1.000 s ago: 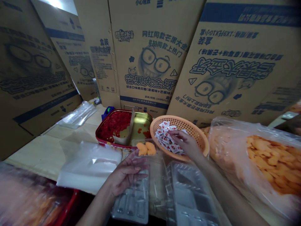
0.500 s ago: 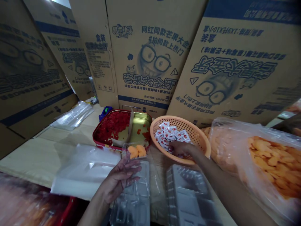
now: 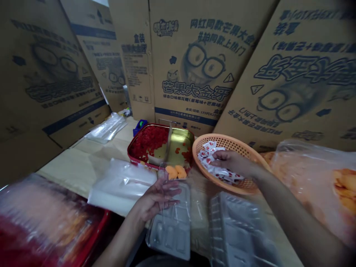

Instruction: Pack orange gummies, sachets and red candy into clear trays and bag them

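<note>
Near the lens at the counter, a left hand [image 3: 157,200] with the fingers [image 3: 170,193] open and spread, pressed against the edge of a clear plastic blister tray [image 3: 169,233], not visibly closed on it. At the far end of that tray, two orange candy pieces [image 3: 174,171] in a compartment. Just to the right, a right hand [image 3: 232,161] reaching over the rim of a round orange plastic basket [image 3: 222,139], its fingers [image 3: 218,155] curled down among red-and-white sachets [image 3: 207,154] inside the basket; a firm grip on any sachet impossible to tell from this view. Below the basket, a second stack of clear plastic trays [image 3: 239,233], slightly blurred. At lower left, a red crate [image 3: 55,222] under blurred clear plastic; at right, a large clear bag of orange candy pieces [image 3: 306,178] against the basket. Left of the hands, a folded clear plastic bag [image 3: 122,185] on the pale counter [image 3: 63,170]. Beyond the tray, a red-rimmed tin [image 3: 155,125] with red candy pieces [image 3: 148,142] heaped on one side of a cardboard divider [image 3: 168,141], and a small blue object [image 3: 139,128] just behind it. Farther left, another clear plastic bag [image 3: 107,128]. Along the back, tall leaning cardboard cartons [image 3: 191,63] printed with a bespectacled cartoon face and blue Chinese lettering, some upside down.
</note>
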The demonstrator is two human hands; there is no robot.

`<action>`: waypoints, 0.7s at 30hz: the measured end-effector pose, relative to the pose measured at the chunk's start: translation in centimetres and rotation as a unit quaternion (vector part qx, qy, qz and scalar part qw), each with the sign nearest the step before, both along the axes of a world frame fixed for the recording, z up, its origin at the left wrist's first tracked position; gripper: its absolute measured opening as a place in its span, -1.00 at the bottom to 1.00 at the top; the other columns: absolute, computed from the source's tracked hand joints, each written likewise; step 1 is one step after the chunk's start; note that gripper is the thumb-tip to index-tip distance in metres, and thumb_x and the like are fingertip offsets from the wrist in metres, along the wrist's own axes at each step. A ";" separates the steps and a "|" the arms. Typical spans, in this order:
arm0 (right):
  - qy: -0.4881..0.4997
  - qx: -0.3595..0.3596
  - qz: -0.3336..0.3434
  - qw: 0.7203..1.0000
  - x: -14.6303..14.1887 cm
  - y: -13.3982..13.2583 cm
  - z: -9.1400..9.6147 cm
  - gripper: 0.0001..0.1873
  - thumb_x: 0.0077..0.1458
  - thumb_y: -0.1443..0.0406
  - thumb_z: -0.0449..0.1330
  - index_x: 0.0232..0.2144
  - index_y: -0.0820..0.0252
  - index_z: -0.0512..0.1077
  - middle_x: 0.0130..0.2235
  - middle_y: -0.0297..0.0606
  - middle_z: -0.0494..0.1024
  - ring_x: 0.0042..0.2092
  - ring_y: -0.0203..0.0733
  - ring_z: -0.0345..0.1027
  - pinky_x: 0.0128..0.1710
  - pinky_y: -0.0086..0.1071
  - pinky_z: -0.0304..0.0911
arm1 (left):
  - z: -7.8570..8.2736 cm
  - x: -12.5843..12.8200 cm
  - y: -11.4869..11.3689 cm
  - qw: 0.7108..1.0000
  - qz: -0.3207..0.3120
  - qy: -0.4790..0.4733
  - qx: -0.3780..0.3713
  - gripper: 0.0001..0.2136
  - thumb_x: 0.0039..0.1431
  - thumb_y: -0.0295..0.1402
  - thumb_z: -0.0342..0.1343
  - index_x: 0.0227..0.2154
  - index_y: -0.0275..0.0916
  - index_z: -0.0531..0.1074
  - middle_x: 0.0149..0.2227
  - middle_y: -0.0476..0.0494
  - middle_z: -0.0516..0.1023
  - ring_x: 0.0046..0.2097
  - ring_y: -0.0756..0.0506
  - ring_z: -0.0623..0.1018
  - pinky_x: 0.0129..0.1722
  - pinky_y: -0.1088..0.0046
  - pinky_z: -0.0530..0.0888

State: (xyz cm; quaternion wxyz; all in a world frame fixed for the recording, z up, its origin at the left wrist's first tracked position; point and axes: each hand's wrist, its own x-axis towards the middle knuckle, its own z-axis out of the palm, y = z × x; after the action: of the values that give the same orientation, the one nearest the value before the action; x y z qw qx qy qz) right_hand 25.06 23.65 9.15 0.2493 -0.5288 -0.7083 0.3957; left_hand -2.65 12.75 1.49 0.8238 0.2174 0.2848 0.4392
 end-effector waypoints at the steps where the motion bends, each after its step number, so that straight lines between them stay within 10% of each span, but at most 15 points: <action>1: -0.002 -0.031 0.063 0.998 -1.8 -0.8 0.7 -0.78 -0.18 0.13 0.22 -0.59 0.17 0.42 -0.57 -0.38 0.39 -0.51 -0.30 0.21 -0.52 -0.45 0.11 | 0.0 0.0 0.0 1.000 -0.003 -0.006 -0.001 -0.37 -0.16 -0.72 0.13 0.00 -0.10 0.21 0.05 -0.18 0.37 0.07 -0.24 0.40 -0.05 0.13 0.38; 7: -0.135 0.015 0.256 0.957 -10.3 -3.6 0.4 -0.91 -0.10 0.41 0.14 -0.55 0.18 0.43 -0.55 -0.40 0.41 -0.51 -0.37 0.17 -0.55 -0.52 0.01 | 0.1 0.0 -0.6 0.999 -0.011 -0.026 0.016 -0.28 -0.18 -0.74 0.11 0.07 -0.06 0.14 -0.16 -0.10 0.48 -0.04 -0.19 0.47 -0.04 0.02 0.36; 13: -0.096 0.052 0.329 0.938 -11.7 -3.8 -0.8 -0.87 -0.09 0.46 0.12 -0.48 0.16 0.41 -0.41 -0.39 0.47 -0.39 -0.34 0.28 -0.42 -0.50 0.14 | 0.7 -0.8 -1.4 0.999 -0.019 -0.013 0.027 -0.29 -0.19 -0.73 0.13 0.07 -0.07 0.19 -0.03 -0.13 0.42 -0.11 -0.17 0.51 -0.05 0.10 0.39; 21: -0.025 0.057 0.078 0.995 -11.4 -5.1 -0.3 -0.91 -0.04 0.37 0.04 -0.44 0.18 0.35 -0.35 -0.29 0.42 -0.37 -0.28 0.28 -0.44 -0.45 0.19 | 0.3 -2.8 -1.6 0.998 0.038 -0.041 0.011 -0.23 -0.20 -0.75 0.12 0.09 -0.01 0.12 -0.07 -0.11 0.46 -0.08 -0.16 0.50 -0.05 0.05 0.38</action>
State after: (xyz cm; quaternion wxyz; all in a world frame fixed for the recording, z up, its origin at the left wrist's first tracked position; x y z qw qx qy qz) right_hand 13.68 18.58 8.83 0.2298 -0.4667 -0.7747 0.3595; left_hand -5.47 11.15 1.79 0.8148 0.1974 0.2542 0.4822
